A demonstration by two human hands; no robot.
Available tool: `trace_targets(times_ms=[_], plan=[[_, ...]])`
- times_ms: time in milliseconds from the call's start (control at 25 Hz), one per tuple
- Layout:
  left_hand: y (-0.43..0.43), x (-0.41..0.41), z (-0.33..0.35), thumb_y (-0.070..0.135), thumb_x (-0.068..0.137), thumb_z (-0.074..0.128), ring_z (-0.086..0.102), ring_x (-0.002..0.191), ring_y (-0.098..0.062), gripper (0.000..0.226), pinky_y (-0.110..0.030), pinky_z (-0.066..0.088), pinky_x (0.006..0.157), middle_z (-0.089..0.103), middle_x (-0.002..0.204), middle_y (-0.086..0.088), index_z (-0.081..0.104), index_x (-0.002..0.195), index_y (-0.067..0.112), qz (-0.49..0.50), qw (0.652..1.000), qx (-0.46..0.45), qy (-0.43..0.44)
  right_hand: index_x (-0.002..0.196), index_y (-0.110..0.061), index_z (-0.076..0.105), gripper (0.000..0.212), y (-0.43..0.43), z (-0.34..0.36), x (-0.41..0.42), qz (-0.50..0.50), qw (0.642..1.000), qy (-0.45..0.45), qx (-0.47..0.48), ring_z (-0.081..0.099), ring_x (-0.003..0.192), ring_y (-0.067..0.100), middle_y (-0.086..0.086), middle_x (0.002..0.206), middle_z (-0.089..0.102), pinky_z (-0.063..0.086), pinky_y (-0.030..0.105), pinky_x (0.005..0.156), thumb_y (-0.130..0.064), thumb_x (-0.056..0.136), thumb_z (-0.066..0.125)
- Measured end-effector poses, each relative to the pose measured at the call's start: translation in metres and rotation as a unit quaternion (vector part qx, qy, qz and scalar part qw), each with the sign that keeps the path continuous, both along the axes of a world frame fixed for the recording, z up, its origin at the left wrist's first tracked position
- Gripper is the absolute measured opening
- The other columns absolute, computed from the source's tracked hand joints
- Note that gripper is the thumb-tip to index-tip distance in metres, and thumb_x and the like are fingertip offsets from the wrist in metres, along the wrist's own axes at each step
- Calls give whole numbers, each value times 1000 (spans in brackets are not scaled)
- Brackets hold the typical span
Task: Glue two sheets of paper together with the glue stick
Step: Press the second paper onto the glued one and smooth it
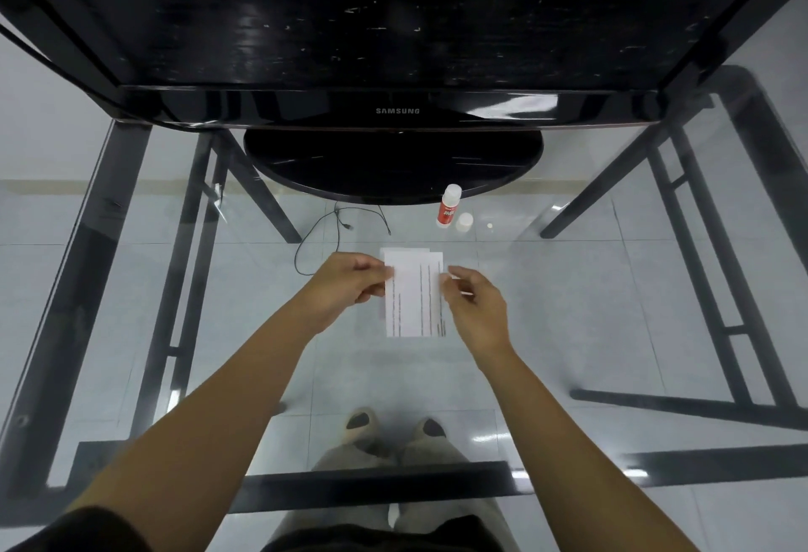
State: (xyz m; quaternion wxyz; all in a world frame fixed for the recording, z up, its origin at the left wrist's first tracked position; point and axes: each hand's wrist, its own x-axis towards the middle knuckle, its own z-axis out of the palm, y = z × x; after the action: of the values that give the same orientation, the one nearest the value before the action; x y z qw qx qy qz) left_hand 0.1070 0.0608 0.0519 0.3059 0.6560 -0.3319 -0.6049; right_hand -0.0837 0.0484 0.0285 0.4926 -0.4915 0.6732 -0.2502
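Both hands' grips, left [350, 284] and right [474, 302], pinched on overlapped paper sheets [413, 293].

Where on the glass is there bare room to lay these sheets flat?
Bare glass lies left of the left hand, out to the table frame, and below the sheets, between the forearms. It is crowded beyond the sheets: glue stick, cap and monitor base.
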Motion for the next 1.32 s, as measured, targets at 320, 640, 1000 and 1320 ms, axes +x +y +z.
trace_targets(times_ms=[320, 640, 1000, 1320], plan=[[-1, -9, -27, 21, 83, 65, 64, 68, -10, 7, -21, 50, 61, 71, 81, 1, 69, 85, 16, 90, 987, -6, -136, 103, -20, 66, 17, -10, -17, 17, -5, 1000, 26, 8, 61, 72, 6, -2, 104, 69, 44, 9, 57, -27, 90, 58], [-14, -21, -41, 16, 86, 60, 59, 69, -11, 20, -12, 44, 64, 72, 86, -6, 65, 104, 9, 72, 941, -90, -319, 94, -19, 68, 10, -32, -27, 23, 8, 997, 74, -13, 57, 61, 0, 0, 101, 72, 43, 5, 49, -24, 87, 62], [-14, -25, -46, 17, 88, 58, 59, 68, -14, 20, -11, 40, 57, 73, 90, -10, 62, 106, 8, 56, 931, -98, -347, 98, -17, 68, 15, -33, -32, 24, 28, 994, 102, -32, 57, 64, 4, 0, 106, 71, 40, 5, 51, -27, 88, 61], [-14, -34, -46, 16, 90, 55, 62, 67, -21, 20, -9, 35, 51, 71, 90, -14, 61, 104, 4, 55, 919, -91, -380, 96, -14, 68, 16, -33, -31, 27, 15, 993, 110, -42, 55, 66, 4, 2, 104, 71, 37, -4, 51, -25, 88, 61]])
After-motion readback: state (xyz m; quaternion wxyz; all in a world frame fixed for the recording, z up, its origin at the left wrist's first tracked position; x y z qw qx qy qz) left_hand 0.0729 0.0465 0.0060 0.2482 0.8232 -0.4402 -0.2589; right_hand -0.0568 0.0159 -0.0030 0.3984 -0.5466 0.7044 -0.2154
